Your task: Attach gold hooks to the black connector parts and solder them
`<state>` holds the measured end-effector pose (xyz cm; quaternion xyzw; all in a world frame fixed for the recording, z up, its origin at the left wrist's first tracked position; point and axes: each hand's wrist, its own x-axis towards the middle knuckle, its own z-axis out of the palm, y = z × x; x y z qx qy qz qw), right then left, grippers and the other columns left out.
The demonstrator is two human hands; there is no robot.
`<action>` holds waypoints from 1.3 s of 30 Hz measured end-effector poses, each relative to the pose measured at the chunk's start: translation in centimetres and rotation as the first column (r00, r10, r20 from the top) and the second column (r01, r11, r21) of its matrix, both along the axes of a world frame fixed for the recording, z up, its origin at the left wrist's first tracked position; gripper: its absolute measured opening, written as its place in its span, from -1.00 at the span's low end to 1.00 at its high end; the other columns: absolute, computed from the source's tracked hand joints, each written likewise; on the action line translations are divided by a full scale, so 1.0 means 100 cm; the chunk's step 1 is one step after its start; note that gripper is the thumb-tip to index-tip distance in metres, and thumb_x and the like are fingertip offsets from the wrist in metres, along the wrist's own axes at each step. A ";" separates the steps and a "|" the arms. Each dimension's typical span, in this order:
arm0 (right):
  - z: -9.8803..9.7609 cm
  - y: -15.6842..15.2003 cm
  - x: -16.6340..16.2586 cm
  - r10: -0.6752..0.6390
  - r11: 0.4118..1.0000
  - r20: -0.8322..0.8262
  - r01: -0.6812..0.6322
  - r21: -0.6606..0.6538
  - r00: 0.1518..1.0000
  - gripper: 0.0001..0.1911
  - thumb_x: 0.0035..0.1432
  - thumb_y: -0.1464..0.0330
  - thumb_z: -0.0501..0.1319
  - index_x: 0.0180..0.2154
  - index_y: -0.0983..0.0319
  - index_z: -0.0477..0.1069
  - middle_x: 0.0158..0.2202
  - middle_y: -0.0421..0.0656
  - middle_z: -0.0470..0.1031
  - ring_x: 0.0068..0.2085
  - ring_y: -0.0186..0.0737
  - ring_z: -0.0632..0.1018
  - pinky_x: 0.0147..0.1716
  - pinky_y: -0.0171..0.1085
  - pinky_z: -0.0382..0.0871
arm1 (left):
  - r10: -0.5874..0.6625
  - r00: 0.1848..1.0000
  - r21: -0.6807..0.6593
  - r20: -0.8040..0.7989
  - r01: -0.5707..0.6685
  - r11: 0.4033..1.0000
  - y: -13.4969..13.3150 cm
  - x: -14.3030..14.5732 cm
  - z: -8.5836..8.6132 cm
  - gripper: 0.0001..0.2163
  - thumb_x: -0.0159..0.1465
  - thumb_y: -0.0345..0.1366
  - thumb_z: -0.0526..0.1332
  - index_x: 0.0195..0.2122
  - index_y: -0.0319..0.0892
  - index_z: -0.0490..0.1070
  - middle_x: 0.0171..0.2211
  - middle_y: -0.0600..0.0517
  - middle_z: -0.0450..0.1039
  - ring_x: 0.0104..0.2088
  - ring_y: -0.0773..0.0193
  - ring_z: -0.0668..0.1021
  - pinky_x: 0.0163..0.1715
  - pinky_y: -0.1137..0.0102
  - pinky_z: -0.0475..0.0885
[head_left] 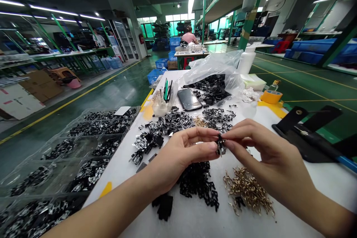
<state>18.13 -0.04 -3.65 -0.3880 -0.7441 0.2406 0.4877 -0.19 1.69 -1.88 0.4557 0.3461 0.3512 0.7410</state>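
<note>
My left hand (181, 152) and my right hand (267, 148) meet above a white table (306, 182), their fingertips pinching a small black-and-metal part (221, 145) that they partly hide. Below my hands lie a heap of black plastic pieces (198, 184) and a heap of brass wire clips (247, 189). Beyond my fingers spread loose black-and-silver parts (173, 122), with a smaller brass pile (200, 121) among them. A black smartphone (189, 99) lies farther up the table.
A clear compartment tray (69, 148) of black-and-silver parts stands left of the table. Behind lie a plastic bag of black parts (212, 85), a white bottle (247, 59) and yellow tape (271, 96). A black-and-blue tool (306, 135) lies right. A co-worker (189, 37) sits beyond.
</note>
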 end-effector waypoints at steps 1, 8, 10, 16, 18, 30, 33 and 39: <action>-0.001 0.000 0.000 0.022 0.999 0.012 -0.022 0.032 1.000 -0.86 0.20 0.48 0.13 -0.23 0.15 0.38 -0.30 -0.19 0.35 -0.29 -0.31 0.42 -0.37 -0.28 0.33 | 0.011 1.000 0.022 0.002 -0.011 1.000 0.000 0.000 0.000 -0.79 0.15 -0.36 0.33 -0.17 -0.15 0.47 -0.19 0.04 0.46 -0.18 0.35 0.52 -0.13 0.45 0.44; -0.003 0.001 -0.001 0.085 0.991 0.067 -0.091 0.093 0.994 -0.80 0.17 0.50 0.15 -0.15 0.20 0.35 -0.28 -0.15 0.33 -0.25 -0.27 0.40 -0.32 -0.25 0.34 | 0.149 0.984 0.323 -0.093 -0.111 0.940 -0.006 0.000 -0.004 -0.69 0.15 -0.37 0.32 -0.08 -0.05 0.38 -0.13 0.06 0.43 -0.25 0.34 0.58 -0.22 0.48 0.47; -0.004 0.002 -0.002 0.084 0.994 0.053 -0.088 0.067 0.995 -0.83 0.18 0.51 0.14 -0.17 0.20 0.36 -0.28 -0.16 0.34 -0.24 -0.28 0.41 -0.31 -0.26 0.34 | 0.244 0.961 0.526 -0.132 -0.140 0.839 -0.007 0.000 -0.006 -0.71 0.16 -0.39 0.31 -0.09 -0.06 0.39 -0.19 0.08 0.47 -0.21 0.33 0.57 -0.18 0.49 0.47; -0.009 0.001 0.000 0.057 0.998 -0.034 -0.057 0.019 0.998 -0.80 0.18 0.49 0.16 -0.15 0.15 0.31 -0.24 -0.18 0.39 -0.17 -0.25 0.43 -0.22 -0.24 0.37 | 0.472 0.870 0.923 -0.142 -0.056 0.381 -0.009 -0.001 -0.008 -0.79 0.12 -0.51 0.31 -0.22 -0.18 0.47 -0.29 0.06 0.56 -0.27 0.38 0.57 -0.18 0.54 0.48; -0.010 0.001 0.000 0.062 0.997 -0.054 -0.060 0.040 0.997 -0.78 0.18 0.51 0.16 -0.15 0.15 0.29 -0.22 -0.18 0.40 -0.14 -0.25 0.44 -0.19 -0.23 0.38 | 0.494 0.860 0.949 -0.126 -0.041 0.314 -0.009 -0.002 -0.008 -0.80 0.12 -0.53 0.30 -0.23 -0.20 0.47 -0.30 0.06 0.58 -0.30 0.38 0.58 -0.21 0.54 0.50; -0.005 0.002 0.003 0.022 0.952 0.179 -0.075 0.295 0.984 -0.81 0.16 0.63 0.13 -0.22 0.29 0.35 -0.22 -0.13 0.41 -0.17 -0.40 0.44 -0.20 -0.38 0.36 | 0.560 0.821 0.970 -0.109 -0.036 0.242 -0.010 -0.003 -0.007 -0.83 0.09 -0.54 0.34 -0.30 -0.21 0.49 -0.35 0.09 0.61 -0.35 0.46 0.61 -0.23 0.69 0.49; -0.005 0.003 0.003 0.040 0.944 0.200 -0.102 0.312 0.979 -0.81 0.17 0.64 0.11 -0.21 0.31 0.34 -0.21 -0.10 0.41 -0.16 -0.39 0.43 -0.19 -0.38 0.36 | 0.556 0.824 0.959 -0.109 -0.061 0.278 -0.012 -0.002 -0.008 -0.85 0.08 -0.55 0.34 -0.34 -0.21 0.49 -0.38 0.10 0.61 -0.36 0.46 0.62 -0.25 0.70 0.50; -0.006 0.004 0.005 0.068 0.940 0.226 -0.138 0.312 0.972 -0.76 0.15 0.68 0.08 -0.19 0.32 0.32 -0.20 -0.09 0.38 -0.15 -0.38 0.40 -0.21 -0.38 0.35 | 0.536 0.835 0.924 -0.127 -0.097 0.370 -0.014 0.000 -0.007 -0.87 0.09 -0.56 0.32 -0.40 -0.21 0.48 -0.40 0.09 0.60 -0.37 0.43 0.63 -0.30 0.68 0.52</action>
